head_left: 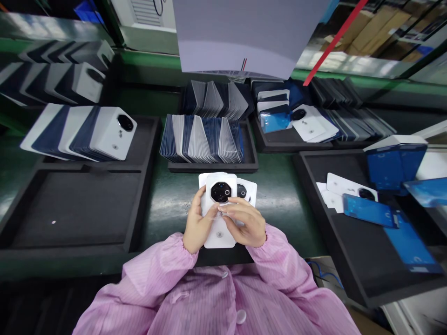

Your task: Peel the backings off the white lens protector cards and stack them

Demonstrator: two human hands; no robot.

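The left hand (199,228) grips a white phone back panel (220,236) by its left edge, fingers curled round the side and thumb laid across the face. The right hand (247,223) is bent over the panel's right side, its fingertips drawn close to the thumb just below the black camera module (221,191) — whether they pinch something thin there, or only touch the surface, I cannot tell. The panel is in front of the person's chest, near the table (279,181) edge, overlapping more white panels (251,186) behind it.

Beyond the hands, a black tray (213,167) carries a tightly packed row of white and dark blue panels (202,139). To the left, a fanned row of panels (113,135) stands at the far end of a larger tray (80,209). To the right, another tray (352,251) holds loose white panels (344,184) and blue pieces (370,211) — apparently film-covered.
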